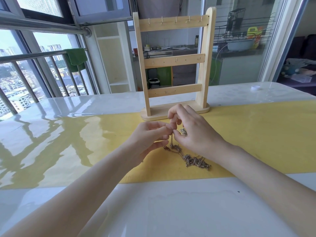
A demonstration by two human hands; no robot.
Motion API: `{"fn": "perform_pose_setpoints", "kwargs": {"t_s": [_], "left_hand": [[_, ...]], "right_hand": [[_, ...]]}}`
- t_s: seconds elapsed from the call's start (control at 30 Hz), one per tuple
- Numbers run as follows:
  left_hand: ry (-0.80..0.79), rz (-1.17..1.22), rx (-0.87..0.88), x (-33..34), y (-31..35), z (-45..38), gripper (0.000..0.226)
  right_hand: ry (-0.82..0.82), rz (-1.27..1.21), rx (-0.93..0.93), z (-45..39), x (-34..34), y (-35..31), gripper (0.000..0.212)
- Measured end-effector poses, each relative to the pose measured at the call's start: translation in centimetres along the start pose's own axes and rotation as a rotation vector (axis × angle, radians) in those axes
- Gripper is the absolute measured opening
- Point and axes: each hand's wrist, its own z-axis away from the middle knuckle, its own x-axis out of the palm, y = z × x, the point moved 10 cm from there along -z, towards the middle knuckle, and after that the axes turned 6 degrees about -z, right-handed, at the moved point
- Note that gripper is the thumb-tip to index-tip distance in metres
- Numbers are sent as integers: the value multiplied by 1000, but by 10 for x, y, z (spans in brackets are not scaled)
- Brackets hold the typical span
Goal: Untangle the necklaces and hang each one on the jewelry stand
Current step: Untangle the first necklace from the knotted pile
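A tangle of metal necklaces (193, 159) lies on the yellow strip of the table, in front of a wooden jewelry stand (174, 65) whose three bars carry small hooks with nothing hanging on them. My left hand (148, 139) and my right hand (193, 132) meet above the tangle, fingertips pinching the same chain where it rises from the pile. A small clump of chain (183, 131) shows against my right palm. The rest trails down to the table toward the lower right.
The glossy white table (68, 106) carries a yellow runner (256, 134). A small white cap (255, 87) sits at the far right. A railing with a green towel (76, 57) and windows are at the left, glass doors behind the stand.
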Motion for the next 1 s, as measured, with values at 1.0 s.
{"fn": "perform_pose_setpoints", "kwargs": {"t_s": [1.0], "left_hand": [[-121,69,-59,9,-4,1,4]], "right_hand": [[-100,-158,30,-3,1,-4,37]]}}
